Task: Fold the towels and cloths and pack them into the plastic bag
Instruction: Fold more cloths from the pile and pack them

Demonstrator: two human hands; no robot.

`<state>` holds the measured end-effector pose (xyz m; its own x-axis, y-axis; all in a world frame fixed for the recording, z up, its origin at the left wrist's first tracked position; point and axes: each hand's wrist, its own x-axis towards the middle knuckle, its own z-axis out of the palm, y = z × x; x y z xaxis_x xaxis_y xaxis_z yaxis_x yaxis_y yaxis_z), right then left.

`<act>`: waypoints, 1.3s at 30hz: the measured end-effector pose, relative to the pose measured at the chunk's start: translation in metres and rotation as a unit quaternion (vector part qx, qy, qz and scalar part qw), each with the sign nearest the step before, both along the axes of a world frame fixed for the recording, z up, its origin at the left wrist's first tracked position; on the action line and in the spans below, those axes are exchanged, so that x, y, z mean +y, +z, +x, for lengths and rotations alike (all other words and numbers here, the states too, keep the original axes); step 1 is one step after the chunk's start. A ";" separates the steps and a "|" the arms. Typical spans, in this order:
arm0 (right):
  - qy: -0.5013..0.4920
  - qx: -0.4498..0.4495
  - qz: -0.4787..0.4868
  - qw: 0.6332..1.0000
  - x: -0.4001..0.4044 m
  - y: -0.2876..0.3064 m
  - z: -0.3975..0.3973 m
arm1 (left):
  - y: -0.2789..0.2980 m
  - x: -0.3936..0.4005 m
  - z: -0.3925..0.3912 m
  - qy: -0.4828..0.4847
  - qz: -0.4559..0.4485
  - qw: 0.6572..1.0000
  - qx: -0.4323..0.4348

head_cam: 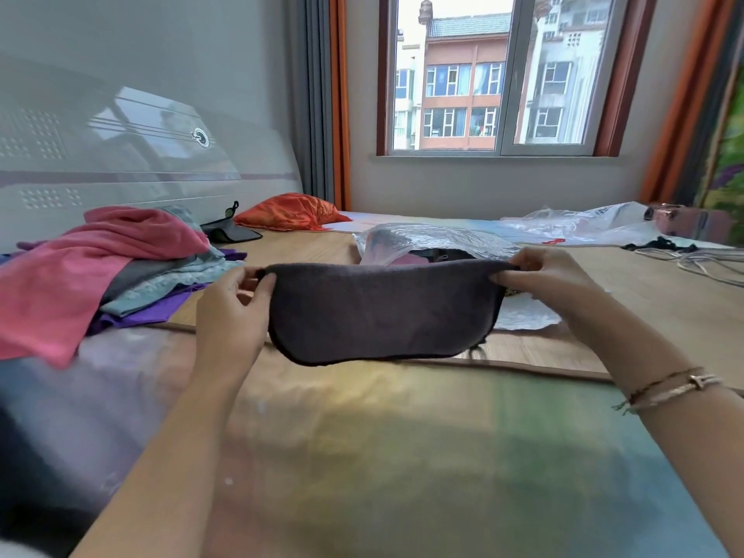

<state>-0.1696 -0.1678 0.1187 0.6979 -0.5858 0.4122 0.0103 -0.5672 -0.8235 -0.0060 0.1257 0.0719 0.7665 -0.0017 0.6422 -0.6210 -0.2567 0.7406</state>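
My left hand (pixel 237 304) and right hand (pixel 551 275) each pinched a top corner of the dark grey towel (pixel 382 312) (hanging doubled), plastic bag (pixel 426 239) at twelve o'clock, cloth pile (pixel 120 267) at ten

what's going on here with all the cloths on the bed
A person is folding laundry on a bed. The left hand and right hand each pinch a top corner of a dark grey towel, holding it up, doubled over. Behind it lies a clear plastic bag with some cloth already inside. A pile of unfolded cloths, pink on top, waits at the left.
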 end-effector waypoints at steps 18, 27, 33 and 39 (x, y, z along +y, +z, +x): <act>0.152 0.088 0.234 0.956 0.060 -0.004 0.020 | 0.001 -0.076 -0.036 -0.201 -0.087 0.946 0.238; 0.245 0.058 0.259 0.932 0.085 0.002 0.046 | 0.006 -0.100 -0.060 -0.391 -0.196 0.837 0.327; 0.139 0.024 0.117 0.983 0.058 0.001 0.040 | 0.004 -0.103 -0.050 -0.348 -0.130 0.872 0.319; 0.128 0.207 0.033 0.969 0.028 -0.020 0.032 | 0.000 -0.119 -0.040 -0.367 -0.090 0.863 0.335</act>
